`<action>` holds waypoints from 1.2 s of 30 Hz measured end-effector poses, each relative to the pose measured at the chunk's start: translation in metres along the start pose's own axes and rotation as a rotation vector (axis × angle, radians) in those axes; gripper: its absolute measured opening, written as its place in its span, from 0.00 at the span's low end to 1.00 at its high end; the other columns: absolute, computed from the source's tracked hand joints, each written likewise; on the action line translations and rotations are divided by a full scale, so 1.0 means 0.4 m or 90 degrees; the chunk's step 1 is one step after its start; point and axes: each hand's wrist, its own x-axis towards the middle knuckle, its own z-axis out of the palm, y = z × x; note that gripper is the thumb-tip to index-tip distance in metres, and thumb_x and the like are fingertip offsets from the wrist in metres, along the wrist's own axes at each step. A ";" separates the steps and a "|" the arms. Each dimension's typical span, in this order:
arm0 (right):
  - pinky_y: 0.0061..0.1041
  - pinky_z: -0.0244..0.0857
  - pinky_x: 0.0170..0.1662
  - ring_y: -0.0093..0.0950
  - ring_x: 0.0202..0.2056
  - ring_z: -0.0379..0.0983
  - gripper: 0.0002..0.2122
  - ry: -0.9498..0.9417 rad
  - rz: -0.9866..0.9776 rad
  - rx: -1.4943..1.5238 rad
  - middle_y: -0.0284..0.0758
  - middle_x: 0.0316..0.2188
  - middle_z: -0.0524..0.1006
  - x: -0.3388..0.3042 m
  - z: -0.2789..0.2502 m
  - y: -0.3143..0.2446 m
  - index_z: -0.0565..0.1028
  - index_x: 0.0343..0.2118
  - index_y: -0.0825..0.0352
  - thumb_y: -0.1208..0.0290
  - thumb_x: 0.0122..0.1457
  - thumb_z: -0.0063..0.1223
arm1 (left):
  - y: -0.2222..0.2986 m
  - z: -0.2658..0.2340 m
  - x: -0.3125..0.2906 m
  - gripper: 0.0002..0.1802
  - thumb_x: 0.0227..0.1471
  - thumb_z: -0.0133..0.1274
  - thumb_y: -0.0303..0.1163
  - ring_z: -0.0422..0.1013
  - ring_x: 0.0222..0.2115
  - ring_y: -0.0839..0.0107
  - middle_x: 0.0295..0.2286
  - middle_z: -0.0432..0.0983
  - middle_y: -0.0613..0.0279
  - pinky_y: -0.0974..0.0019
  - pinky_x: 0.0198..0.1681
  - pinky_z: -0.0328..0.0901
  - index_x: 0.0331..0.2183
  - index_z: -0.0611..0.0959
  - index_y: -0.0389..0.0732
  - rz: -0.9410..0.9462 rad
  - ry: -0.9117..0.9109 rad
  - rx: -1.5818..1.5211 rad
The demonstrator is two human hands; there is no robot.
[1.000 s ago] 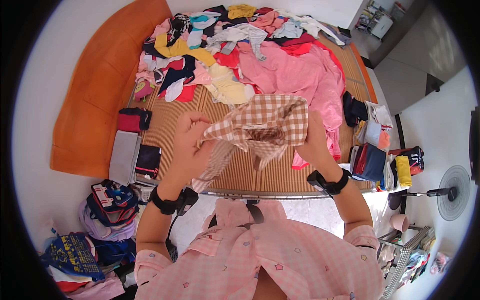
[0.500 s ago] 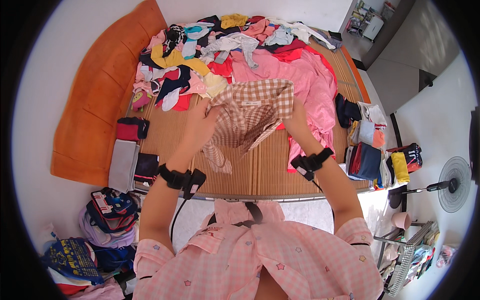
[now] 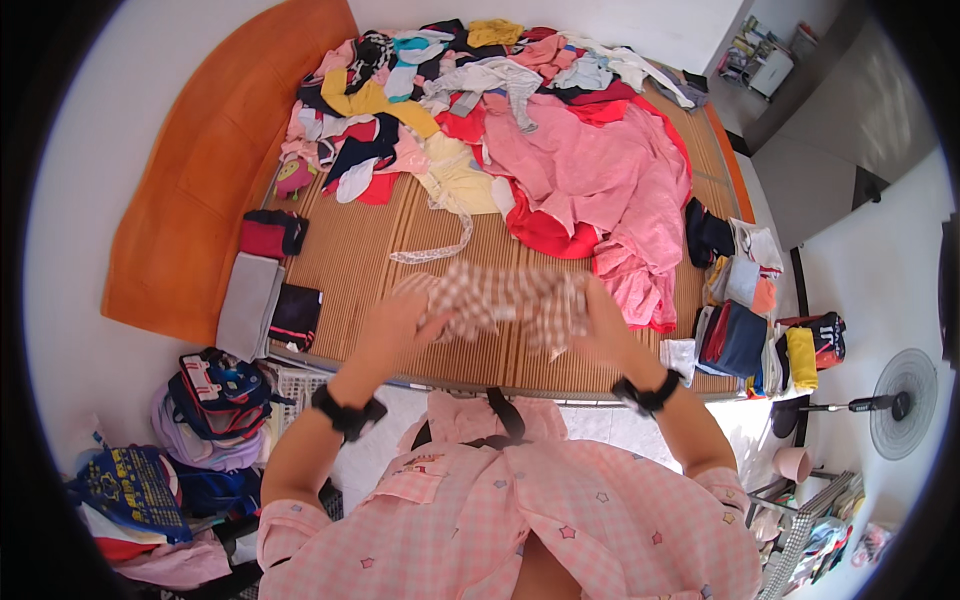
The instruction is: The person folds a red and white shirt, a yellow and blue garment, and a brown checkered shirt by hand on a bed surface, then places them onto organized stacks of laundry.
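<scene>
A brown-and-white checked garment [image 3: 490, 300], blurred by motion, is stretched between my hands low over the near part of the mat-covered bed [image 3: 350, 235]. My left hand [image 3: 405, 325] grips its left end and my right hand [image 3: 598, 318] its right end. It looks like a shirt, though the blur hides its full shape. Just beyond it lies a white lacy strip [image 3: 440, 250] beside a cream garment [image 3: 455, 175]. Past my right hand spreads a large pink cloth [image 3: 600, 170] with red edges.
Mixed clothes [image 3: 380, 110] are heaped at the far side. Folded stacks sit at the left edge, with a grey one [image 3: 248, 300], and at the right, with a navy one [image 3: 738, 335]. An orange headboard [image 3: 220, 170] borders the left; backpacks [image 3: 220, 400] and a fan [image 3: 900, 403] stand nearby.
Both hands have come down and nearer to me with the checked garment, which was held up higher and hanging open. The cream garment and lacy strip behind it now show.
</scene>
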 end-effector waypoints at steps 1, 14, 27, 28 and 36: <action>0.28 0.62 0.34 0.30 0.33 0.66 0.22 -0.038 0.000 0.101 0.38 0.28 0.67 -0.042 0.009 0.005 0.64 0.36 0.68 0.69 0.40 0.63 | 0.016 -0.006 -0.040 0.20 0.48 0.54 0.44 0.66 0.21 0.51 0.18 0.68 0.51 0.57 0.22 0.60 0.21 0.70 0.37 -0.009 0.001 0.001; 0.29 0.67 0.30 0.32 0.28 0.75 0.18 -0.288 0.302 0.106 0.44 0.24 0.76 -0.014 0.005 -0.061 0.72 0.37 0.74 0.61 0.58 0.39 | 0.010 -0.133 -0.014 0.20 0.55 0.43 0.44 0.70 0.29 0.44 0.25 0.73 0.42 0.52 0.30 0.64 0.38 0.73 0.35 -0.339 -0.351 -0.132; 0.44 0.57 0.46 0.46 0.48 0.62 0.21 0.145 0.191 -0.336 0.45 0.48 0.66 0.394 0.539 0.644 0.67 0.46 0.65 0.58 0.52 0.51 | -0.958 0.520 -0.062 0.36 0.48 0.48 0.56 0.67 0.45 0.50 0.43 0.70 0.42 0.59 0.46 0.62 0.45 0.71 0.31 -0.638 -0.255 0.004; 0.44 0.57 0.46 0.46 0.48 0.62 0.21 0.139 0.201 -0.329 0.45 0.48 0.66 0.365 0.585 0.656 0.67 0.46 0.65 0.58 0.52 0.51 | -0.983 0.517 -0.099 0.36 0.48 0.49 0.55 0.67 0.45 0.51 0.43 0.70 0.42 0.60 0.46 0.62 0.45 0.71 0.31 -0.652 -0.220 -0.014; 0.51 0.40 0.58 0.45 0.58 0.50 0.24 -0.071 0.174 -0.233 0.40 0.57 0.59 0.224 0.891 0.581 0.63 0.54 0.62 0.63 0.54 0.50 | -1.019 0.450 -0.471 0.29 0.47 0.55 0.47 0.65 0.43 0.53 0.43 0.67 0.47 0.55 0.46 0.60 0.45 0.71 0.36 -0.461 -0.146 0.201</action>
